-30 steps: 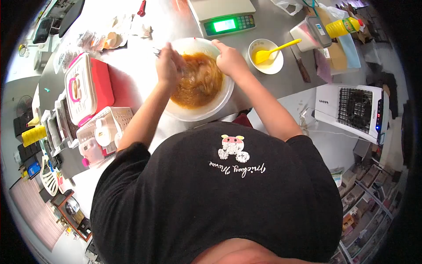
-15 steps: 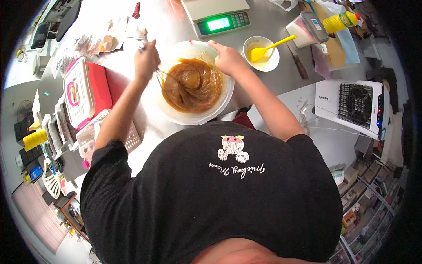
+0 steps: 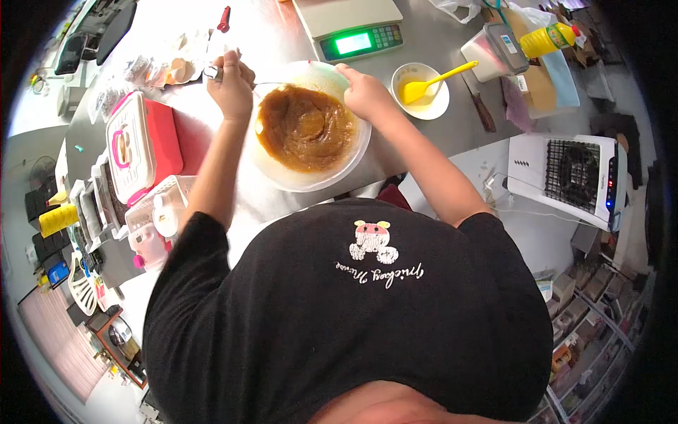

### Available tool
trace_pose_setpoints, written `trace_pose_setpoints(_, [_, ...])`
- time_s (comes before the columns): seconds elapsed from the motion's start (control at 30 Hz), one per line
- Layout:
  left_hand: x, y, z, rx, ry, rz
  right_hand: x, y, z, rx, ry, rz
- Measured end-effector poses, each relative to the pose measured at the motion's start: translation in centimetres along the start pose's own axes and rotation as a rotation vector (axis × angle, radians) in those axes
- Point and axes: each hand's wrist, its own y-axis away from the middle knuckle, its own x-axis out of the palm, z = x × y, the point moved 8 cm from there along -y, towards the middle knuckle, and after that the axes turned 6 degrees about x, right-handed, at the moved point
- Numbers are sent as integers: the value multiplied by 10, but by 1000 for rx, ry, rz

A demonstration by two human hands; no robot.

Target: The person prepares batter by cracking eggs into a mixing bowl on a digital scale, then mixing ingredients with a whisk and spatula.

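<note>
A white mixing bowl (image 3: 311, 182) holds thick, glossy brown batter (image 3: 308, 131) with swirl marks on its surface. My left hand (image 3: 232, 86) is at the bowl's upper left, its fingers wrapped round a whisk (image 3: 211, 72). The whisk's metal handle end sticks out of the fist, and its wires reach over the rim into the batter, mostly hidden. At the bowl's upper right, my right hand (image 3: 364, 95) grips the rim, thumb and fingers closed on it. Just right of that hand stands a small white bowl (image 3: 439, 106) with a yellow spatula (image 3: 417, 90) in it.
A digital scale (image 3: 353, 32) with a lit green display stands behind the bowl. Left are a pink-and-white case (image 3: 159, 141), eggshells (image 3: 178, 69) and a red-handled tool (image 3: 224, 19). Right are a lidded container (image 3: 487, 56), an oil bottle (image 3: 547, 40), a brush (image 3: 482, 109) and an air cooler (image 3: 565, 177).
My left hand has moved up and slightly left, bringing the whisk to the batter's upper left. The bowl has shifted slightly up and left; my right hand stays on its rim.
</note>
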Motion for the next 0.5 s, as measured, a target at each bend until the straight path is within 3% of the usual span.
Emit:
trace_pose_setpoints(0.03, [-1, 10, 10, 55, -30, -105, -1, 0, 3, 18, 3, 8])
trace_pose_setpoints(0.07, [2, 28, 35, -83, 80, -150, -4, -1, 7, 15, 5, 6])
trace_pose_setpoints(0.13, [10, 59, 62, -397, 304, -27, -7, 2, 11, 73, 95, 96])
trace_pose_setpoints(0.27, [-1, 63, 27, -261, -13, 135, -6, -1, 6, 13, 55, 83])
trace_pose_setpoints(0.33, [-7, 65, 15, -190, -17, 138, -32, 0, 11, -131, -70, -169])
trace_pose_setpoints(0.37, [-8, 68, 11, -185, -19, 133, -39, 0, 5, -138, -72, -167])
trace_pose_setpoints(0.43, [-19, 75, -9, -42, -178, -15, -66, 4, -13, -41, -193, -113])
trace_pose_setpoints(0.5, [-48, 82, -13, -30, -194, -175, -87, 7, -32, -10, -224, -67])
